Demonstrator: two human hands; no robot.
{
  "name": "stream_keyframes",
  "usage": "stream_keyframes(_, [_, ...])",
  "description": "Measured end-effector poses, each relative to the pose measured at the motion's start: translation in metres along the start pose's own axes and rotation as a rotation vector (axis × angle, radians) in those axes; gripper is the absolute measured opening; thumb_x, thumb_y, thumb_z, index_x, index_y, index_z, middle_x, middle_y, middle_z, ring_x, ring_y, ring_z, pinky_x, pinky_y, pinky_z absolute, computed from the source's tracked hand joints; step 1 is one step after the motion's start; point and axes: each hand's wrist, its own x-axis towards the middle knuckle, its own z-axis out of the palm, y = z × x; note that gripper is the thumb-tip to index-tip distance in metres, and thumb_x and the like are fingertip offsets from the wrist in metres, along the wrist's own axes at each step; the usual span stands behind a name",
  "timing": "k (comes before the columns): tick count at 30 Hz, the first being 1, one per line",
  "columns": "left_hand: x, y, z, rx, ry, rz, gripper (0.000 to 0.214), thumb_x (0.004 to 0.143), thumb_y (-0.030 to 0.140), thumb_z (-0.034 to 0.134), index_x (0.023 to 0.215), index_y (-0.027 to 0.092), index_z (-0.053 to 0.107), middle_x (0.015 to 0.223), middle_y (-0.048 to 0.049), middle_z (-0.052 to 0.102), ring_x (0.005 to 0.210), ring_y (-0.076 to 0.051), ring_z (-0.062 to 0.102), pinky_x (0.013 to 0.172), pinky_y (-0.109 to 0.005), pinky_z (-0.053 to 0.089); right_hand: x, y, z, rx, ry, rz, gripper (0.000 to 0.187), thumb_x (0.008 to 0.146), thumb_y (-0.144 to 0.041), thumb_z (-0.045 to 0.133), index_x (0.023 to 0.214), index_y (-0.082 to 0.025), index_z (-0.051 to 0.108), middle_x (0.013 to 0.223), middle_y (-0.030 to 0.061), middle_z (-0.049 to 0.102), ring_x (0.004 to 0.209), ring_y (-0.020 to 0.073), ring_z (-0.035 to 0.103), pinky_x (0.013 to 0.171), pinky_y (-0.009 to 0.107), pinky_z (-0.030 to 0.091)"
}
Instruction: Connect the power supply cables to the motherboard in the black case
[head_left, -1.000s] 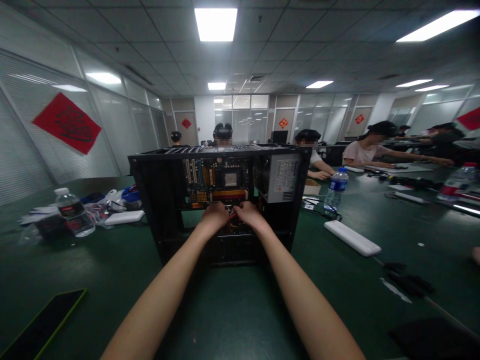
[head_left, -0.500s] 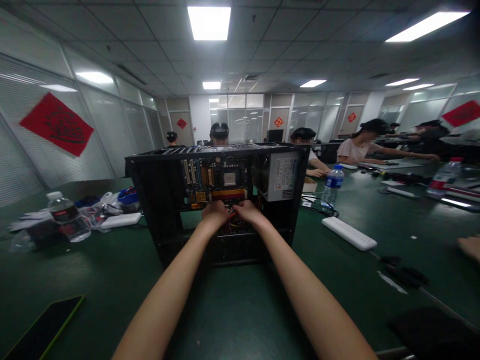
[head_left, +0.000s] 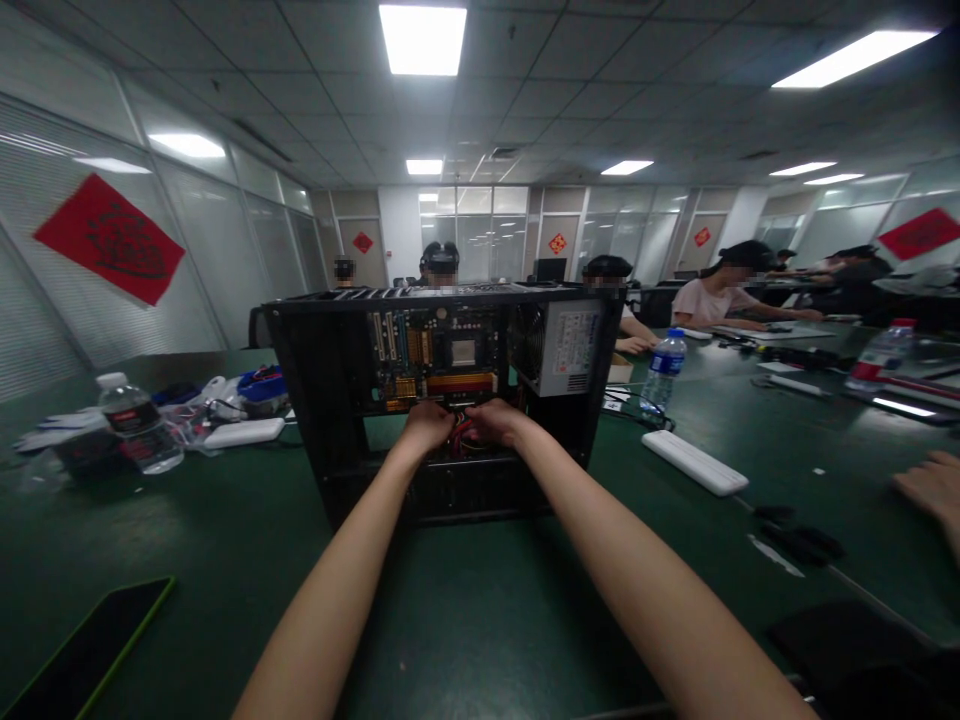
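Upright on the table stands an open black computer case (head_left: 300, 410), its inside facing me. Below the motherboard (head_left: 439, 345), both my hands reach into the case. A bundle of red and dark power cables (head_left: 460, 432) shows between them. My left hand (head_left: 427, 425) is closed at the left side of the bundle. From the right, my right hand (head_left: 495, 422) is closed over the same cables, with its fingertips partly hidden. The connector end, if there is one, cannot be made out. A silver power supply (head_left: 568, 350) sits in the case's upper right corner.
On the green table (head_left: 465, 620) lie a phone (head_left: 97, 645) and a white power strip (head_left: 694, 462). Water bottles stand left (head_left: 139, 425) and right (head_left: 664, 370). Another person's hand (head_left: 934, 490) rests at the right edge. Several people sit beyond the case.
My right hand has turned slightly and covers more of the cables. My left hand has hardly moved. The case appears a little further right, and the other person's hand shows more at the right edge.
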Motion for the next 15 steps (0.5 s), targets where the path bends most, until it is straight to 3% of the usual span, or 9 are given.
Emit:
stream_keyframes(10, [0.006, 0.002, 0.007, 0.03, 0.055, 0.031, 0.034, 0.088, 0.028, 0.048, 0.085, 0.013, 0.078, 0.089, -0.014, 0.075, 0.087, -0.023, 0.068, 0.078, -0.028, 0.048, 0.011, 0.003, -0.001, 0.125, -0.041, 0.073, 0.014, 0.1, -0.014, 0.048, 0.089, -0.011, 0.055, 0.063, 0.0025, 0.061, 0.048, 0.0085, 0.057, 0.048, 0.017, 0.047])
stream_keyframes(15, [0.002, 0.002, 0.01, 0.033, 0.08, 0.014, 0.034, 0.089, 0.03, 0.046, 0.084, 0.015, 0.077, 0.089, -0.0134, 0.075, 0.082, -0.021, 0.069, 0.074, -0.028, 0.049, 0.007, -0.001, 0.003, 0.122, -0.011, 0.072, 0.015, 0.1, -0.014, 0.049, 0.085, -0.012, 0.053, 0.058, 0.0002, 0.058, 0.045, 0.0078, 0.055, 0.047, 0.016, 0.047])
